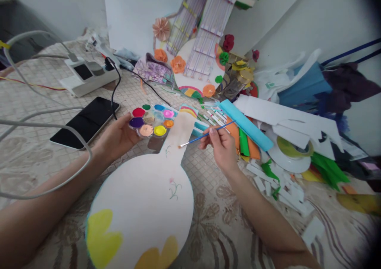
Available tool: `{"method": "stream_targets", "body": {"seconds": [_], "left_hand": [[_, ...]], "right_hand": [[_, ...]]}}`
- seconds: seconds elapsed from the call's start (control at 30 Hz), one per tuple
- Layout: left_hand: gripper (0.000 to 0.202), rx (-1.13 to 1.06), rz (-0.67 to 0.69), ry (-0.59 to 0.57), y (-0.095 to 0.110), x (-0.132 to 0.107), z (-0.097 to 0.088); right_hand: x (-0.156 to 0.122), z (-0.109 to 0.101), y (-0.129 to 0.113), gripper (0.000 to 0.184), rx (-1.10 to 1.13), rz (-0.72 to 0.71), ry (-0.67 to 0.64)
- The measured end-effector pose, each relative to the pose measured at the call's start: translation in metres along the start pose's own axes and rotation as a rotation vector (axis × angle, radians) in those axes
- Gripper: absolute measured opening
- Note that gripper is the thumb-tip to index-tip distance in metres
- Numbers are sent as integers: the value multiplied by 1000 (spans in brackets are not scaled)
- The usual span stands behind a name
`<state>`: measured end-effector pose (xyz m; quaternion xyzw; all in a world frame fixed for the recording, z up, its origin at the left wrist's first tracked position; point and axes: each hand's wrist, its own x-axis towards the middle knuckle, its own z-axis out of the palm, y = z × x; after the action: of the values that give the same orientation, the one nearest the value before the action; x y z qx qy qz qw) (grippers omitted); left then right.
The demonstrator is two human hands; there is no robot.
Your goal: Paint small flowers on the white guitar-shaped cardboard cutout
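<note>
My left hand [120, 136] is closed on the near edge of a flower-shaped paint palette [149, 119], whose wells hold red, purple, yellow, pink, blue and other paints. Between the fingers of my right hand [220, 146] is a thin blue paintbrush [198, 138]. Its tip is over the neck of a white guitar-shaped cutout [143, 189], and I cannot tell whether it touches. Small green stems and a pink bud are painted on the cutout, with yellow and orange petals low on its round body and a rainbow at the neck's top.
A black phone [86, 122] and a white power strip [89, 74] with looping cables lie at the left. Behind stands a decorated craft piece [199, 62] with paper flowers. Blue paper [247, 124], a tape roll [294, 146] and paper scraps [282, 185] cover the right side.
</note>
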<state>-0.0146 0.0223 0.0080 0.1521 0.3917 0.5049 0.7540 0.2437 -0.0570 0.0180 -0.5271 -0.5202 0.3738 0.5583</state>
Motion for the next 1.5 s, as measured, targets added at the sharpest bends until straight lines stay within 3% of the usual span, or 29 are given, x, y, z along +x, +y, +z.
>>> {"method": "stream_targets", "body": {"seconds": [0.43, 0.73, 0.8, 0.93, 1.0, 1.07, 1.2, 1.23, 1.3, 1.4, 1.5], "left_hand": [[32, -16, 63, 51, 7, -2, 6], [34, 16, 39, 61, 10, -3, 8], [32, 4, 31, 76, 9, -3, 8], [30, -22, 41, 96, 9, -2, 8], [30, -33, 41, 96, 9, -2, 7], [31, -35, 30, 92, 9, -1, 7], [34, -26, 12, 95, 9, -2, 8], [35, -27, 8, 98, 9, -2, 8], [36, -39, 3, 106, 9, -3, 8], [35, -68, 12, 106, 8, -2, 8], [32, -45, 27, 95, 8, -2, 7]], "right_hand": [[38, 5, -16, 28, 77, -33, -88], [24, 16, -11, 36, 167, 297, -570], [26, 16, -8, 36, 127, 266, -533], [40, 10, -3, 34, 45, 49, -140], [43, 6, -3, 31, 52, -16, -8], [42, 6, -5, 29, 92, -9, -27], [35, 10, -8, 33, 103, 124, -319], [34, 11, -7, 34, 83, 134, -342], [36, 12, -6, 35, 41, 91, -253], [39, 10, -4, 33, 20, -13, -13], [36, 11, -6, 33, 58, 19, -62]]}}
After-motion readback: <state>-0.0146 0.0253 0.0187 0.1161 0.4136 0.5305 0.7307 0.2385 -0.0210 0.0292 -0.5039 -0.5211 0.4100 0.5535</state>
